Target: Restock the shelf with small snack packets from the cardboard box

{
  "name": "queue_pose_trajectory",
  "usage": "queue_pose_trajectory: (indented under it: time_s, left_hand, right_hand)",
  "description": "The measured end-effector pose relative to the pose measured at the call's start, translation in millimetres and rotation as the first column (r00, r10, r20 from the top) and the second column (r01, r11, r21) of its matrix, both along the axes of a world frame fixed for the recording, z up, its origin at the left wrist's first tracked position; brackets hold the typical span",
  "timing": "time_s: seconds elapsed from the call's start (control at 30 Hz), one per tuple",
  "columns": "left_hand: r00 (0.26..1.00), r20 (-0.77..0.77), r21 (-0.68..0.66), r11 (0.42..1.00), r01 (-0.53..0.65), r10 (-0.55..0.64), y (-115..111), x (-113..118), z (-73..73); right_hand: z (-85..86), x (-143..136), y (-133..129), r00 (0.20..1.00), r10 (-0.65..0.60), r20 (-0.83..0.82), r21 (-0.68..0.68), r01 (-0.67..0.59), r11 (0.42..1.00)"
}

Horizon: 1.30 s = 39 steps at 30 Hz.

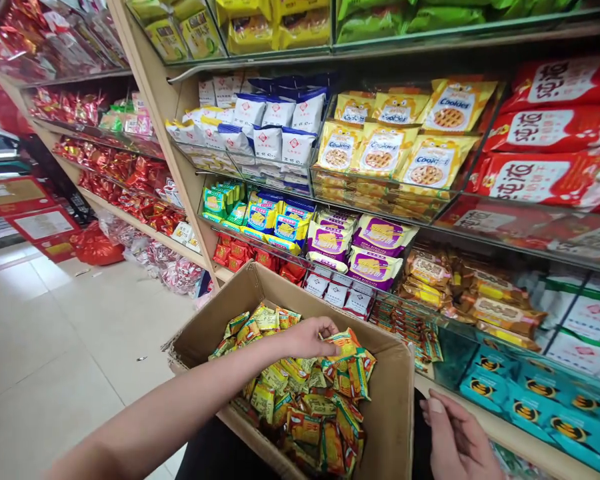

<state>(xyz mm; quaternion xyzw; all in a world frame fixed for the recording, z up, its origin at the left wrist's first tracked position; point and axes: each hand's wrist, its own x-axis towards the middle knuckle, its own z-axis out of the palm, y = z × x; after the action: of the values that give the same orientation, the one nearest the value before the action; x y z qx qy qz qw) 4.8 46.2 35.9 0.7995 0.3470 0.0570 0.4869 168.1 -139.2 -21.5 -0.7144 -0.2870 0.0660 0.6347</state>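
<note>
An open cardboard box (387, 427) sits in front of me, holding many small yellow, green and orange snack packets (305, 427). Over its middle, my left hand (313, 339) reaches in from the lower left, its fingers curled and closed on an orange-yellow packet (347, 343) at the top of a small heap. Outside the box's right wall is my right hand (457, 433), near the lower shelf edge. Its fingers are bent and loosely apart, with nothing seen between them.
Behind the box, shelves with clear fronts hold yellow cookie bags (383, 150), purple biscuit packs (375, 267), red bags (540, 177) and teal packs (525, 400). A red plastic bag (97, 244) lies on the tiled floor (55, 347) at left.
</note>
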Motion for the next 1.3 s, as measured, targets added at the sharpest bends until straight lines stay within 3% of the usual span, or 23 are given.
queue_pose_trajectory:
  time_s: [0.07,0.1,0.2,0.3,0.4,0.47,0.57,0.63,0.7,0.77,0.83,0.9,1.1,1.3]
  left_hand:
    - [0.987,0.154,-0.098,0.994,0.057,-0.041,-16.6,-3.4,17.2]
    - [0.957,0.290,-0.195,0.978,0.078,-0.018,-25.5,-3.3,22.9]
    - [0.818,0.509,-0.426,0.904,-0.030,0.267,-47.2,0.4,26.9]
    - [0.665,0.477,-0.579,0.775,-0.255,0.575,-56.4,4.6,19.4]
    - [0.548,0.449,-0.686,0.666,-0.295,0.706,-58.1,7.5,12.2]
    - [0.510,0.413,-0.754,0.597,-0.274,0.755,-59.0,9.4,8.8]
    - [0.529,0.304,-0.818,0.502,-0.282,0.792,-61.6,12.7,3.1]
    - [0.549,0.297,-0.778,0.531,-0.335,0.782,-63.4,14.7,-1.6]
    - [0.563,0.385,-0.615,0.658,-0.434,0.731,-64.8,15.3,-5.3]
    - [0.611,0.483,-0.340,0.777,-0.530,0.628,-66.0,14.2,-6.7]
    - [0.674,0.518,-0.098,0.818,-0.566,0.528,-67.5,12.0,-5.8]
    - [0.709,0.519,0.021,0.823,-0.568,0.477,-69.4,9.9,-4.4]
    - [0.744,0.504,0.078,0.835,-0.545,0.439,-73.4,7.3,-5.7]
    - [0.717,0.550,0.005,0.857,-0.515,0.427,-71.5,4.9,-7.6]
  right_hand:
    - [36.2,-19.0,13.4,0.962,0.144,0.234,0.081,-0.167,0.983]
    - [50.6,-26.9,23.2,0.923,0.225,0.311,0.041,-0.250,0.967]
    - [68.8,-39.3,55.6,0.923,0.318,0.215,-0.033,-0.318,0.947]
    - [55.3,-43.1,76.1,0.944,0.310,-0.111,0.021,-0.310,0.951]
    - [34.4,-46.8,79.9,0.860,0.324,-0.394,0.160,-0.283,0.946]
    - [24.3,-48.3,77.3,0.824,0.294,-0.483,0.200,-0.223,0.954]
    - [16.4,-48.7,71.7,0.867,0.207,-0.454,0.138,-0.162,0.977]
    - [14.9,-49.1,67.9,0.911,0.175,-0.375,0.069,-0.161,0.985]
    - [15.3,-50.1,64.4,0.946,0.155,-0.286,0.014,-0.157,0.987]
    - [16.4,-51.7,61.7,0.961,0.137,-0.240,0.018,-0.137,0.990]
    - [17.5,-53.8,60.0,0.952,0.140,-0.274,0.077,-0.124,0.989]
    - [19.0,-56.1,59.5,0.916,0.172,-0.362,0.152,-0.124,0.981]
    - [26.7,-60.9,60.7,0.750,0.248,-0.613,0.255,-0.109,0.961]
    - [25.7,-60.0,60.3,0.746,0.269,-0.610,0.229,-0.160,0.960]
